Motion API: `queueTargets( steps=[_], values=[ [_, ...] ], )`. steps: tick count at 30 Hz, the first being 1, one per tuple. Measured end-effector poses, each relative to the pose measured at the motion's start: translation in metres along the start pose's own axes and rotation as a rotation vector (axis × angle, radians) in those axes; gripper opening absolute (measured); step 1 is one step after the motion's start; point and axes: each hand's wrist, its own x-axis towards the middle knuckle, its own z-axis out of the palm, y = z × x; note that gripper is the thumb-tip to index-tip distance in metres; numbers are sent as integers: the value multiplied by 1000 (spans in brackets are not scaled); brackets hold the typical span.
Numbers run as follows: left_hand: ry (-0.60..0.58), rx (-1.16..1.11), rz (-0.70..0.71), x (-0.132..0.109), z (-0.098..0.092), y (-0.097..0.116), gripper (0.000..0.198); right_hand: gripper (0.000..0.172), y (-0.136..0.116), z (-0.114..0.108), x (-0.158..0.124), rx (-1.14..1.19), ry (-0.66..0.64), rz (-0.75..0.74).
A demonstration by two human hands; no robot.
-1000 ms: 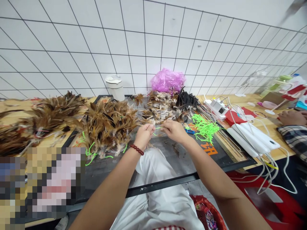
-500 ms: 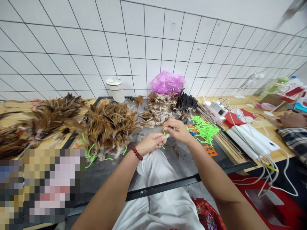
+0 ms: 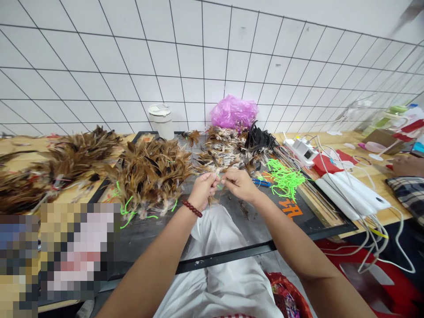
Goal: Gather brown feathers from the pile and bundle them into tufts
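My left hand (image 3: 204, 187), with a beaded bracelet on the wrist, is closed in a pinch at the middle of the black tabletop. Facing it, my right hand (image 3: 241, 183) also pinches, with its fingertips close to the left ones. A short bright green cord (image 3: 219, 186) shows between the two hands, partly hidden by the fingers. Thin brownish feather wisps hang below my left hand, too small to make out well. Beyond the hands lie pale speckled feathers (image 3: 223, 150) and black feathers (image 3: 260, 140). To the left is a heap of brown feathers (image 3: 152, 170) with green cords.
Right of my hands are a blue cutter-like tool (image 3: 261, 182), a pile of green cords (image 3: 286, 179) and white power strips (image 3: 354, 194) with cables. Behind stand a white lidded cup (image 3: 162, 121) and a pink plastic bag (image 3: 234, 112). A person's sleeve (image 3: 407, 192) shows far right.
Both hands have moved slightly up and away from me. The green cord end that hung below the fingers is now mostly hidden. The blue tool by my right hand is more exposed.
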Motion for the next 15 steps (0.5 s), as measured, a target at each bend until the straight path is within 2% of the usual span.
queueTargets(
  steps=[3, 6, 9, 12, 15],
  values=[
    [-9, -91, -82, 1, -2, 0, 22, 15, 0, 0, -1, -124, -33, -36],
    [-127, -308, -256, 0, -6, 3, 19, 16, 1, -2, -1, -229, -55, -54],
    [-258, -455, -353, -4, -6, 8, 16, 16, 2, -6, 0, -267, -50, -34],
    [-355, -459, -386, -9, -3, 11, 16, 17, 1, -9, 0, -273, -35, 2],
    [-309, -414, -306, -10, 0, 11, 16, 17, -1, -11, 0, -270, -28, 13]
  ],
)
